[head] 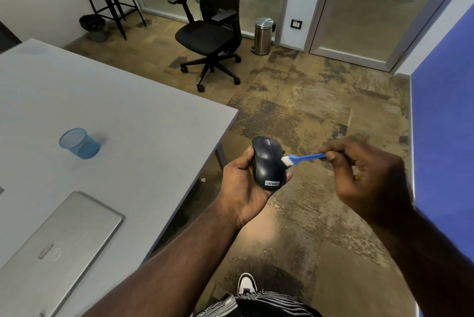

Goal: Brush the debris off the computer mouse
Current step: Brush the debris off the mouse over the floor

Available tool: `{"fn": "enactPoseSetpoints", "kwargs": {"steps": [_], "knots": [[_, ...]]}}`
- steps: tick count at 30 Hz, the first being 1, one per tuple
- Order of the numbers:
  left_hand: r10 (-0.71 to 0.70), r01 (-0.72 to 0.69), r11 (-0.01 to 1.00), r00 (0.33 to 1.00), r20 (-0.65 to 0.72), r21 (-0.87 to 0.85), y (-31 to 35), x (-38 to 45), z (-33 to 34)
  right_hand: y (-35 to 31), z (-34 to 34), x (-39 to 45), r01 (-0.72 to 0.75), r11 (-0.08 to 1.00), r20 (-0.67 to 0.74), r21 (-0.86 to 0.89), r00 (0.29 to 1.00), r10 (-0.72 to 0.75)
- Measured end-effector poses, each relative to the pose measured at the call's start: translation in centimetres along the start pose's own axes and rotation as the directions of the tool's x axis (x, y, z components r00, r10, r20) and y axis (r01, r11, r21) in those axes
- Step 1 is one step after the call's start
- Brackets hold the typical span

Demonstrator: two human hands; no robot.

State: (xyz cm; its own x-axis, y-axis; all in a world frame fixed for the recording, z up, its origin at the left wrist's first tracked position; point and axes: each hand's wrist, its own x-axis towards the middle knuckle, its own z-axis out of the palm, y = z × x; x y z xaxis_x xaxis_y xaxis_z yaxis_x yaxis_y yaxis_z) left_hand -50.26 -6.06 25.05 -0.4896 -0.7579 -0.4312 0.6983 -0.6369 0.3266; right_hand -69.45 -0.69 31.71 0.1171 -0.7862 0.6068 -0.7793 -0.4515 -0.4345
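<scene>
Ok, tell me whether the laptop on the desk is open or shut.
Shut. The silver laptop lies flat on the grey desk with its lid down, and neither screen nor keyboard shows.

text: "Lenovo" | on: small label at near end of computer mouse (268, 163)

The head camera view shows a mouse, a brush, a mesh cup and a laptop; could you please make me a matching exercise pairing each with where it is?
Things:
1. computer mouse
2. blue brush
3. blue mesh cup
4. closed laptop

Places:
A. lying flat on the table's near part
B. held in the left hand
C. standing on the grey table, farther back
D. pinched in the right hand

Pairs: 1-B, 2-D, 3-C, 4-A
</scene>
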Motion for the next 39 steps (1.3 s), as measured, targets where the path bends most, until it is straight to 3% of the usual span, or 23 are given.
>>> {"fn": "enactPoseSetpoints", "kwargs": {"steps": [6,11,16,21,25,30,35,39], "knots": [[0.005,-0.003,0.999,0.999,0.053,-0.036,0.1,-0.3,-0.3,-0.8,-0.1,-0.9,0.062,0.994,0.093,0.086,0.993,-0.070],[-0.008,0.017,0.995,0.996,0.094,-0.100,0.0,-0.4,-0.5,0.0,-0.2,-0.3,-0.020,0.999,-0.033,0.038,0.999,0.021],[-0.017,0.028,0.993,0.995,0.100,-0.111,0.0,-0.4,-0.9,-0.5,0.0,-0.4,0.062,0.995,0.050,0.077,0.997,-0.066],[-0.038,0.044,0.997,0.995,0.093,-0.058,-0.1,-0.3,-0.8,-0.3,0.3,0.3,-0.017,0.999,-0.062,0.043,0.998,0.020],[-0.037,0.037,0.999,0.996,0.076,-0.007,-0.1,-0.5,-0.7,-0.6,0.7,0.5,0.050,0.998,-0.017,0.039,0.999,-0.049],[-0.066,0.059,0.996,0.993,0.102,0.067,0.1,-0.9,-0.3,0.8,0.8,1.9,-0.050,0.998,-0.075,0.039,0.996,0.052],[-0.080,0.065,0.990,0.990,0.116,0.128,-0.3,-0.9,-0.1,0.3,1.3,2.3,-0.008,0.998,-0.029,0.056,1.000,0.010],[-0.087,0.068,0.984,0.990,0.110,0.166,-0.4,-0.8,-0.4,0.7,1.2,3.0,-0.076,0.996,-0.036,0.039,0.996,0.077]]}}
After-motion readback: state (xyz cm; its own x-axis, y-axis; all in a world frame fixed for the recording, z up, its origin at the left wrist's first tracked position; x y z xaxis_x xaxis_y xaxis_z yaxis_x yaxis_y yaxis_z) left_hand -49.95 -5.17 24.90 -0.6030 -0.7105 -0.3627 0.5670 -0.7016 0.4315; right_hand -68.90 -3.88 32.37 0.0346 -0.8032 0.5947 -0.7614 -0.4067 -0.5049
